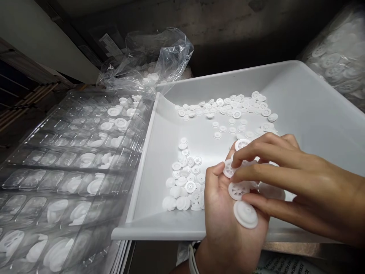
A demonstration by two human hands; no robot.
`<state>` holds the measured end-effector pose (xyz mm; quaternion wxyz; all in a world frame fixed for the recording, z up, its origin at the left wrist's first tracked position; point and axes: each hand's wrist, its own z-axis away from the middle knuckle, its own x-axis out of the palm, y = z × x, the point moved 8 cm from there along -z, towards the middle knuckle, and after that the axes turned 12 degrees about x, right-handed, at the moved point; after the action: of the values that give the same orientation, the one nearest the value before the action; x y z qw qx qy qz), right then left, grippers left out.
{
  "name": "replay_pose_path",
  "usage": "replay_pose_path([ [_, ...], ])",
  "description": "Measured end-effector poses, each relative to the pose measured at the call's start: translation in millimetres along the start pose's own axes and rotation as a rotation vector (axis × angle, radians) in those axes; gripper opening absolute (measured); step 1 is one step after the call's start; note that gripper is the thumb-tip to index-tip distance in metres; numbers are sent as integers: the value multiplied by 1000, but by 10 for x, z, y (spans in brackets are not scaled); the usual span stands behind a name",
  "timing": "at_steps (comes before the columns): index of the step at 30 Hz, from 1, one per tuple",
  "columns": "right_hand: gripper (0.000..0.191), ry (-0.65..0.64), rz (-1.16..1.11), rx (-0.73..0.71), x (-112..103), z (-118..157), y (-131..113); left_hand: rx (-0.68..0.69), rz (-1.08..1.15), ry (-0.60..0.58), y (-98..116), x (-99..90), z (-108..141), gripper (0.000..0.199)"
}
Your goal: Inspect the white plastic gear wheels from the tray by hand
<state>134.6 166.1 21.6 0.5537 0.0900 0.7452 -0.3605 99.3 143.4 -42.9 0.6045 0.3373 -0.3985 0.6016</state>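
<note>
My left hand [228,224] is turned palm up above the near side of the tray. Several white plastic discs lie in its palm and along its fingers. One is a smooth domed disc [245,214] near the heel of the palm; beside it is a spoked disc [238,190]. My right hand [282,171] reaches over from the right, its fingertips and thumb on the spoked discs. The right hand covers part of the pile and most of the left fingers. Behind the hands, loose discs [190,186] lie in the light-grey tray [168,224], in a cluster and a far row.
To the left, clear plastic blister trays [61,175] hold white parts in some pockets. An open clear bag [173,49] with more parts stands behind them. Another full bag [336,57] sits at the far right. The tray's raised wall [145,160] separates it from the blister trays.
</note>
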Motion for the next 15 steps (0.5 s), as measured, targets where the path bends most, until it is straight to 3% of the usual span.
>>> replay_pose_path([
  [2,25,12,-82,12,-21,-3,-1,1,7,-32,-4,30,6,29],
  [7,7,-77,-301,226,-14,-8,70,39,-15,-54,-3,49,17,31],
  [15,19,0,-622,383,-130,-24,388,140,12,-115,81,102,-29,32],
])
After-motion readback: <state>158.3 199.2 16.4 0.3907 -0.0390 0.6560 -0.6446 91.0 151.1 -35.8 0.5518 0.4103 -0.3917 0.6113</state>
